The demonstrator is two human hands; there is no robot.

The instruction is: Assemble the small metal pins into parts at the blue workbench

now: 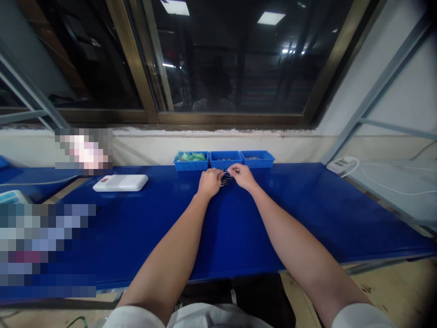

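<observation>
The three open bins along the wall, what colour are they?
The bins are blue, clearest in the head view.

The worktop (153, 237) is a smooth, glossy blue surface spreading to both sides of the hands and toward the body. Just beyond the left hand (209, 183) and right hand (241, 176), three blue bins stand in a row: a left bin (191, 165), a middle bin (218, 163) and a right bin (258, 163). A white rounded device (124, 183) lies well left of the left hand. Between the hands are small slim pieces (225, 182), too small to identify.
</observation>
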